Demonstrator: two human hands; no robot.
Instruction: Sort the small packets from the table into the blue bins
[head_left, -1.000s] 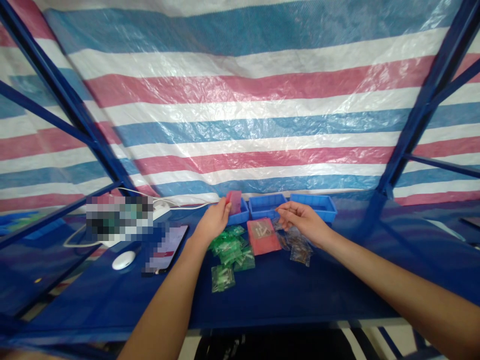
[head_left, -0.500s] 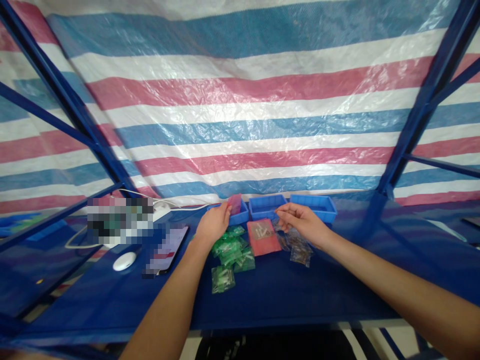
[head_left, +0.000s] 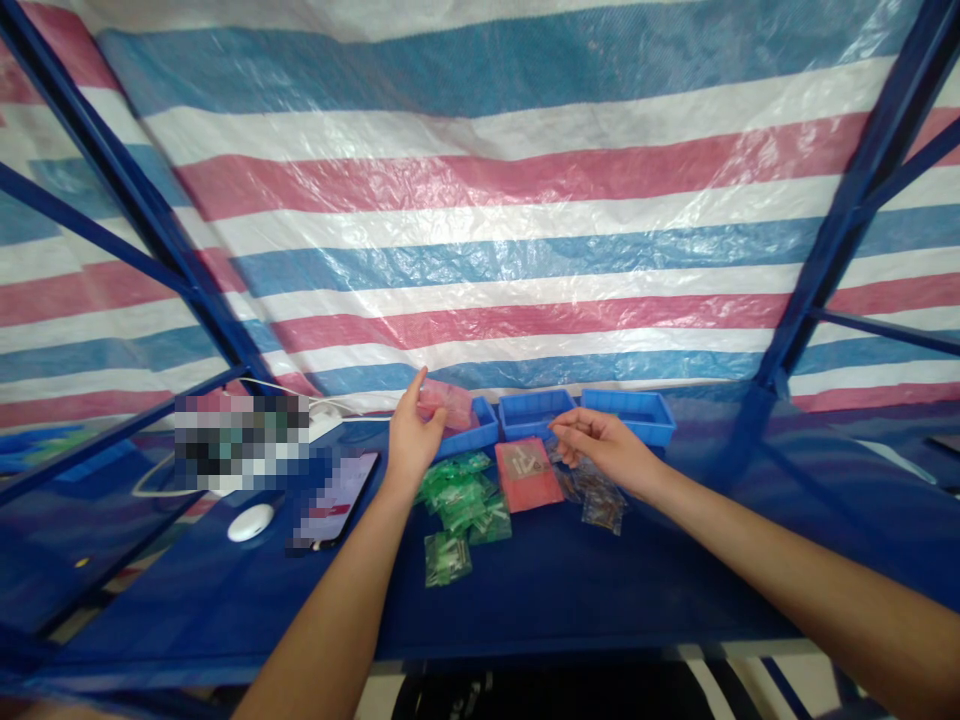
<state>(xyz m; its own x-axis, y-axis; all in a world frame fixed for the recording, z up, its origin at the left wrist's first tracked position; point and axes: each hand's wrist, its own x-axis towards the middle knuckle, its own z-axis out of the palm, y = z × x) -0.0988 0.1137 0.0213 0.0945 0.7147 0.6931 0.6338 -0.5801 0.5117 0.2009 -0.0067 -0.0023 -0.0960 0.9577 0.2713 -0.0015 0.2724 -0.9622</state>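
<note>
My left hand (head_left: pixel 411 440) is at the left blue bin (head_left: pixel 486 430), thumb and fingers closed about a small pink plastic bag (head_left: pixel 450 400) over the bin. My right hand (head_left: pixel 604 448) hovers in front of the other bins with its fingertips pinched together; whatever they hold, if anything, cannot be made out. Beneath it lie clear bags (head_left: pixel 601 502) of dark small parts. Between the hands a pink bag with light-coloured small parts (head_left: pixel 529 475) lies flat. A heap of green bags (head_left: pixel 457 500) lies nearer to me, with one separate green bag (head_left: pixel 448 558) in front.
A middle blue bin (head_left: pixel 536 415) and a right blue bin (head_left: pixel 637 415) stand at the back. To the left are a phone (head_left: pixel 341 500), a round white object (head_left: pixel 250 522) and white cables (head_left: pixel 360 407). Blue metal posts and striped sheeting (head_left: pixel 487 240) enclose the table.
My left hand has shifted a little left and turned, its index finger now raised, and the pink bag in it has swung left and shows more broadly. My right hand stays put.
</note>
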